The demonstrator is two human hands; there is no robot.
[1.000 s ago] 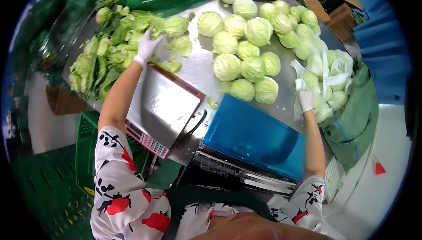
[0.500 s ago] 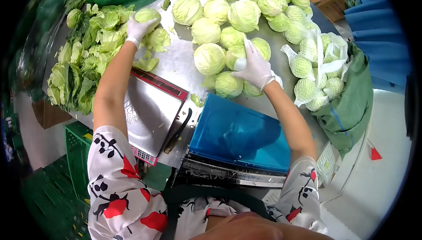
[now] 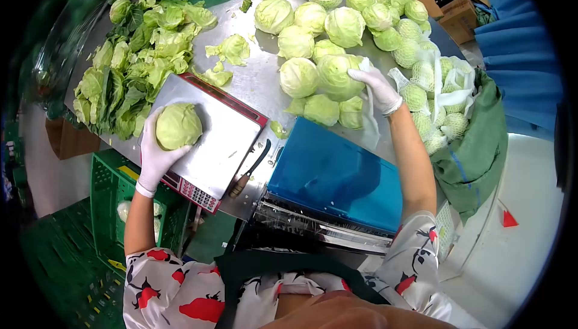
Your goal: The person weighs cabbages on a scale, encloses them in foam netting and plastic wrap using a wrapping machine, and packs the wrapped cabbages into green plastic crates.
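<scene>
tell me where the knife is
In the head view, the knife lies on the metal table left of centre, between the scale on its left and the blue panel on its right.

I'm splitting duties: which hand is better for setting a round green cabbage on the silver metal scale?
Likely the left hand: it holds a cabbage over the scale; the right hand touches a farther cabbage.

Middle strip: bare steel table (image 3: 260, 85) opens between leaf pile (image 3: 138, 67) and whole cabbages (image 3: 327, 49), loose leaves (image 3: 233, 50) intruding.
Scale (image 3: 220, 127): right part free; left hand (image 3: 158, 153) and its cabbage (image 3: 179, 126) block the left.
Knife (image 3: 242, 181): fills the narrow gap toward the blue cover (image 3: 334, 175).
Right side: right hand (image 3: 376, 85) stands between whole cabbages and netted cabbages (image 3: 413, 96).
</scene>
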